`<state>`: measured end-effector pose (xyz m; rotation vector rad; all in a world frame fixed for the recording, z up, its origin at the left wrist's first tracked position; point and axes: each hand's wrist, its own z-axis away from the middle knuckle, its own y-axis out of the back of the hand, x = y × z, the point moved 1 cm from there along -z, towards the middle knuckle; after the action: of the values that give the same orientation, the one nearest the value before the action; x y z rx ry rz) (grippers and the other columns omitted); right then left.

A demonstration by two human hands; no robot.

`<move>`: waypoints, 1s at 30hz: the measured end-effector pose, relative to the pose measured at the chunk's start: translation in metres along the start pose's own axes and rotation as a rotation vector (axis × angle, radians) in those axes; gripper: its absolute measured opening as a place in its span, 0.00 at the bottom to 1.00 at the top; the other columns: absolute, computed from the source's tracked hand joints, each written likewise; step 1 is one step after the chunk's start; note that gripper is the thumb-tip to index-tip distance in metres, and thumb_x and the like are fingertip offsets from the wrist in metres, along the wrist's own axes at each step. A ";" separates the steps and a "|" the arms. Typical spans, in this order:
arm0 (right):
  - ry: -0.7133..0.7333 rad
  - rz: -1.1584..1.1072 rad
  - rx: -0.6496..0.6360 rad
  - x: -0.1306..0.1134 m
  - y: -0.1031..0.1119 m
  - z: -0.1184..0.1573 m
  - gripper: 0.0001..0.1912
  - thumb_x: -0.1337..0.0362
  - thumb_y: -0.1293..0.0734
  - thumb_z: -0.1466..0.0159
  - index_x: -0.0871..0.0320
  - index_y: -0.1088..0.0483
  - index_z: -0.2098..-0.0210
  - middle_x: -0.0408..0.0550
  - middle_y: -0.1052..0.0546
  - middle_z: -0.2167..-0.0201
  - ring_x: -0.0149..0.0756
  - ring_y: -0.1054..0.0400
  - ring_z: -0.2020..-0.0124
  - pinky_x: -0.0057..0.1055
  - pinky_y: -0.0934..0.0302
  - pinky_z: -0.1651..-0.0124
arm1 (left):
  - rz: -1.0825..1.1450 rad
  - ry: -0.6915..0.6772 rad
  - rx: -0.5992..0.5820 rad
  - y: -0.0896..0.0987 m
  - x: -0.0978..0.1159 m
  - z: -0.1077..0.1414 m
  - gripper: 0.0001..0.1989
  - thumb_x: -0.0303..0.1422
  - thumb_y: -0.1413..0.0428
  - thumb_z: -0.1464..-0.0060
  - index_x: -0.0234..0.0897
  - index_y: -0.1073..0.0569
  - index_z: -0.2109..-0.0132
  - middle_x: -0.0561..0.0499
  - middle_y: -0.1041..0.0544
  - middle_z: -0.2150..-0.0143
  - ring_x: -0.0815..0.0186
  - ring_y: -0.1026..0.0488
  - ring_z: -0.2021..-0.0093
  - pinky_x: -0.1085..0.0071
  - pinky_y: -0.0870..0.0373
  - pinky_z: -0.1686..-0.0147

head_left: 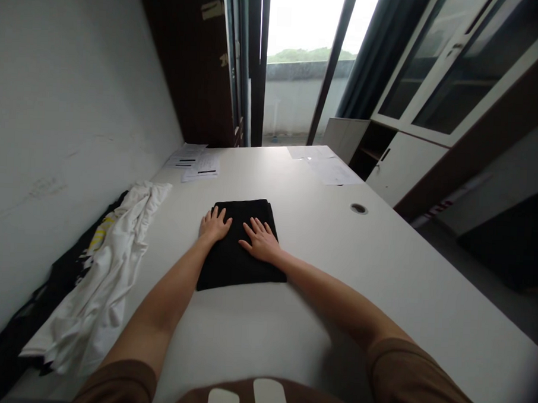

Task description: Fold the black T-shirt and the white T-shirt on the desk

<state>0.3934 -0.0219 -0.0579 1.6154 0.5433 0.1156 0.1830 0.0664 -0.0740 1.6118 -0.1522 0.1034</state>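
A black folded cloth [237, 256] lies flat on the white table [321, 227], roughly rectangular. My left hand [215, 225] rests on its upper left part, fingers spread and pointing away from me. On the right half of the cloth lies my right hand [261, 241], palm down with its fingers apart. Neither hand grips anything. Parts of the cloth under both hands are hidden.
White clothing [119, 260] and black clothing with yellow print [65, 270] lie along the wall at the left. Papers [201, 165] sit at the far left corner, more papers [335, 170] at the far right. A round cable hole [358, 209] is at the right.
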 end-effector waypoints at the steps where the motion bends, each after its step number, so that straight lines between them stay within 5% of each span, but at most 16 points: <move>1: 0.009 0.003 -0.003 -0.001 0.002 0.009 0.40 0.39 0.46 0.28 0.56 0.48 0.26 0.55 0.54 0.25 0.50 0.64 0.24 0.51 0.67 0.26 | 0.002 0.003 -0.002 0.001 0.000 0.000 0.35 0.55 0.59 0.33 0.45 0.44 0.25 0.45 0.51 0.23 0.43 0.51 0.26 0.45 0.52 0.30; 8: 0.088 0.003 -0.027 -0.009 0.015 0.088 0.44 0.37 0.41 0.31 0.53 0.51 0.25 0.55 0.58 0.24 0.54 0.65 0.24 0.55 0.67 0.26 | -0.034 -0.101 0.103 0.019 0.014 0.026 0.29 0.46 0.56 0.31 0.37 0.35 0.31 0.40 0.42 0.26 0.45 0.50 0.26 0.44 0.51 0.31; 12: 0.042 0.013 0.001 -0.012 0.014 0.112 0.42 0.40 0.41 0.30 0.55 0.49 0.25 0.56 0.56 0.24 0.54 0.67 0.24 0.55 0.69 0.26 | -0.043 -0.334 0.179 0.029 0.035 0.082 0.25 0.41 0.53 0.31 0.36 0.31 0.34 0.41 0.39 0.28 0.49 0.47 0.27 0.48 0.52 0.29; 15: 0.006 0.028 0.004 -0.013 0.012 0.112 0.39 0.44 0.40 0.29 0.58 0.47 0.26 0.58 0.54 0.25 0.54 0.65 0.24 0.55 0.70 0.26 | -0.008 -0.489 0.131 0.028 0.046 0.138 0.27 0.45 0.52 0.32 0.39 0.34 0.32 0.43 0.41 0.27 0.51 0.47 0.27 0.49 0.49 0.29; 20: -0.032 -0.010 -0.005 -0.012 0.016 0.084 0.31 0.50 0.45 0.26 0.57 0.42 0.28 0.56 0.47 0.26 0.49 0.57 0.25 0.53 0.64 0.26 | 0.005 -0.566 0.103 0.023 0.042 0.199 0.35 0.45 0.49 0.33 0.38 0.46 0.25 0.41 0.54 0.22 0.48 0.56 0.24 0.45 0.54 0.28; 30: 0.012 -0.131 0.095 -0.007 0.006 -0.045 0.30 0.50 0.47 0.24 0.54 0.43 0.27 0.51 0.47 0.26 0.42 0.57 0.25 0.43 0.60 0.26 | 0.015 -0.648 0.039 0.028 0.035 0.200 0.36 0.50 0.52 0.32 0.42 0.50 0.24 0.44 0.57 0.22 0.49 0.61 0.23 0.44 0.56 0.28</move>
<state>0.3714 0.0164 -0.0444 1.6676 0.6705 0.0021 0.2074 -0.1360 -0.0500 1.6353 -0.6634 -0.4120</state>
